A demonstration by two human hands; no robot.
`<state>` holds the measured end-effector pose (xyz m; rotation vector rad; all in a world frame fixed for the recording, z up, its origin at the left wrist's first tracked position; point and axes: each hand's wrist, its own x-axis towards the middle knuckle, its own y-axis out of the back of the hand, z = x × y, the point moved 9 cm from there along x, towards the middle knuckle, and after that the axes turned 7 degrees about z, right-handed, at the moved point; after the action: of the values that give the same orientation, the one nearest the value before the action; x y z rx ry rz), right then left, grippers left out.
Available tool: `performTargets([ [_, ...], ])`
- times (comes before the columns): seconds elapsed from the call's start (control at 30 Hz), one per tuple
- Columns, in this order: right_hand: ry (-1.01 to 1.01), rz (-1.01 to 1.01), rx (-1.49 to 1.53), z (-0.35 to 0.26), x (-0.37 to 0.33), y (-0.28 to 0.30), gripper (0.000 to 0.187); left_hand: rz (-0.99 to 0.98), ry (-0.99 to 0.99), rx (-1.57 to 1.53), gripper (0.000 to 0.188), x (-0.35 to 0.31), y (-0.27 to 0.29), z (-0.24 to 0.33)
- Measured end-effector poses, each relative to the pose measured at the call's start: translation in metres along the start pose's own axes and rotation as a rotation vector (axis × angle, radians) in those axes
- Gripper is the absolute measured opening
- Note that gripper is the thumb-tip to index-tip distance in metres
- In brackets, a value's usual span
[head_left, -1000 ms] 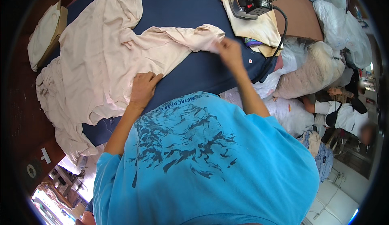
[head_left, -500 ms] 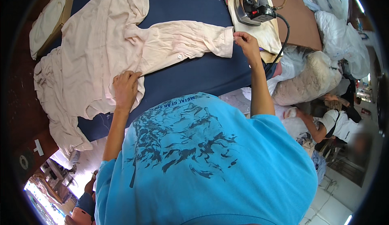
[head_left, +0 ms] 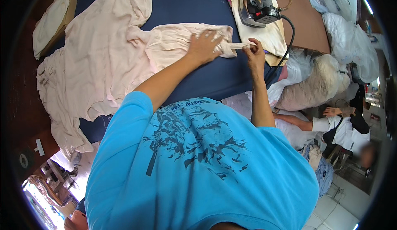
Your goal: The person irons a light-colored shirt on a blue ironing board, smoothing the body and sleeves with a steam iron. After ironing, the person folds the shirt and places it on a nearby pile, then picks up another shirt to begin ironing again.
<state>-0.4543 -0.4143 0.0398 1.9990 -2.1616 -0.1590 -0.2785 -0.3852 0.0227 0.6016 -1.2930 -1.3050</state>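
A pale cream-pink shirt (head_left: 99,52) lies spread on the navy-covered ironing table (head_left: 186,6), one sleeve reaching right. My left hand (head_left: 204,47) rests flat on that sleeve near its cuff, fingers spread and a little blurred. Between the fingertips of my right hand (head_left: 255,55) is the end of a narrow strip of the cuff (head_left: 237,45), drawn out to the right. Just beyond my right hand, a clothes iron (head_left: 253,12) with a grey handle stands on a cream cloth pad (head_left: 271,37).
A black cord (head_left: 294,29) curves down from the iron. Plastic-wrapped bundles (head_left: 316,81) and clear bags (head_left: 345,35) crowd the right side. A folded cream cloth on a board (head_left: 51,23) lies at far left. At the right, another person (head_left: 347,126) sits near piled clothes.
My left hand has moved right, from the shirt's lower edge onto the sleeve. The cuff's end has gone from spread wide to a narrow strip in my right hand. The iron stays put.
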Motion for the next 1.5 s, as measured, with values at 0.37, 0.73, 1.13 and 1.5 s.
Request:
performTargets([
  [0.37, 0.500, -0.330, -0.240, -0.097, -0.024, -0.097, 0.016, 0.173, 0.083, -0.329, 0.044, -0.014, 0.057, -0.057],
  [0.73, 0.473, -0.524, -0.285, -0.029, -0.047, -0.159, 0.019, 0.189, 0.405, -0.278, 0.011, -0.062, 0.039, -0.053],
  [1.13, 0.462, -0.646, -0.218, -0.023, -0.048, -0.164, 0.021, 0.305, 0.517, -0.017, 0.015, -0.084, 0.043, -0.042],
  [1.5, 0.239, -0.798, 0.011, 0.008, -0.027, -0.175, 0.022, 0.386, 0.822, -0.339, 0.014, -0.088, 0.056, -0.037],
])
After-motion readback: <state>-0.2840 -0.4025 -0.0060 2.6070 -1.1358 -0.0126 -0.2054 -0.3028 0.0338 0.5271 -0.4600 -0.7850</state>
